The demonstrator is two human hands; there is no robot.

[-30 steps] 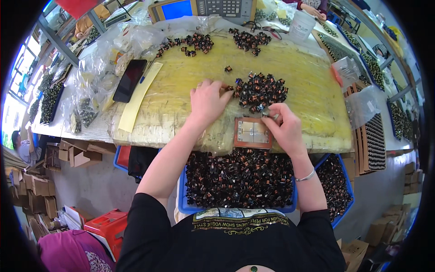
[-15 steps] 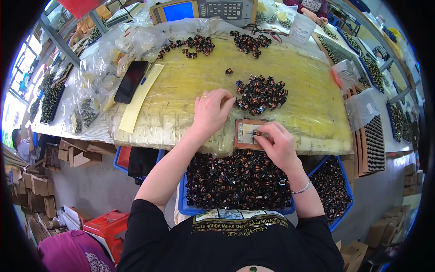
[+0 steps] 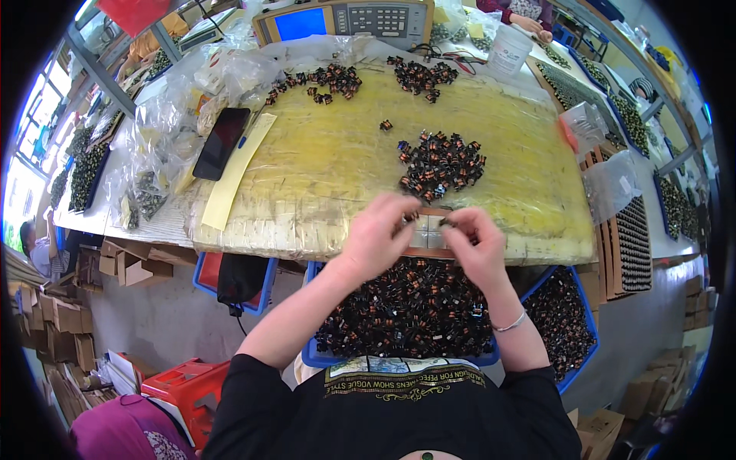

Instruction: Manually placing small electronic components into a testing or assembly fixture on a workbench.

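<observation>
My left hand (image 3: 374, 236) and my right hand (image 3: 474, 247) meet over a small brown-framed tray (image 3: 428, 239) at the front edge of the yellow padded table (image 3: 322, 184). Each hand pinches a small black-and-copper component at its fingertips, just above the tray. Much of the tray is hidden by my fingers. A loose pile of the same components (image 3: 441, 162) lies just beyond the tray. Under my forearms, a blue bin (image 3: 322, 359) holds several more of them.
A black phone (image 3: 221, 142) and a yellow paper strip (image 3: 236, 172) lie at the left, beside clear plastic bags (image 3: 157, 142). Two further component piles (image 3: 326, 80) (image 3: 420, 74), a blue-screened machine (image 3: 345, 19) and a white cup (image 3: 509, 49) stand at the back. A second blue bin (image 3: 563, 318) is at the right.
My left hand has come back from the pile's edge to the tray. My right hand has stayed at the tray, shifting slightly toward me. Both hands now meet over it.
</observation>
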